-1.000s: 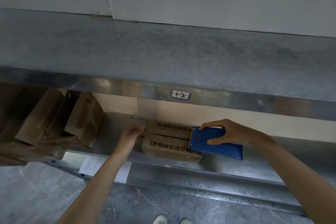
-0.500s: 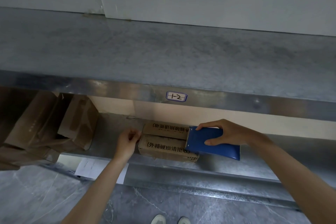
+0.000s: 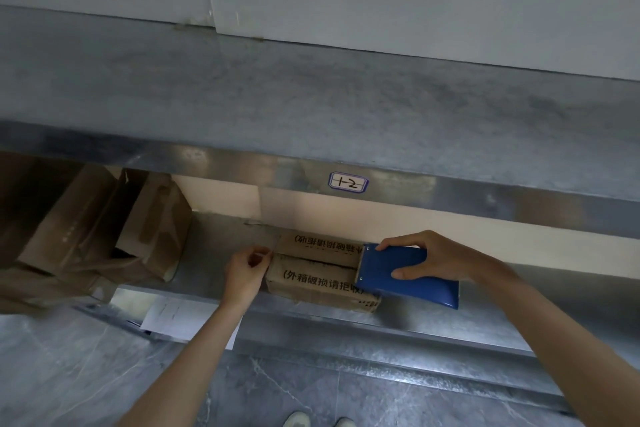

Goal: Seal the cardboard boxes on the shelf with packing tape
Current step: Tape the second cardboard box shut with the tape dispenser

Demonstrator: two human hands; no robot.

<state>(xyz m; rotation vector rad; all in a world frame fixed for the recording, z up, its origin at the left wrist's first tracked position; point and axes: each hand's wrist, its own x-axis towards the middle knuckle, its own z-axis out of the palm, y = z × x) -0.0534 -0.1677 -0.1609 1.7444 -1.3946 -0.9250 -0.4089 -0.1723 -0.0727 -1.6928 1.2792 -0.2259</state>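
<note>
A small brown cardboard box (image 3: 318, 265) with black printed characters lies flat on the lower metal shelf (image 3: 214, 246). My right hand (image 3: 429, 258) grips a blue tape dispenser (image 3: 401, 276) whose front edge rests on the right end of the box top. My left hand (image 3: 244, 274) is at the box's left end, thumb and forefinger pinching a thin strip that looks like clear tape (image 3: 265, 253) at the top left corner. The tape along the box top is hard to make out.
Several larger cardboard boxes (image 3: 104, 232) lean together at the left of the same shelf. The upper shelf (image 3: 311, 107) overhangs, with a label (image 3: 348, 183) on its front edge. A white paper (image 3: 176, 315) hangs below the shelf lip. My shoes (image 3: 318, 419) show on the grey floor.
My left hand drew back slightly from the box's left end and now pinches the tape end at the corner. The dispenser stays on the right end; the camera view shifted a little.
</note>
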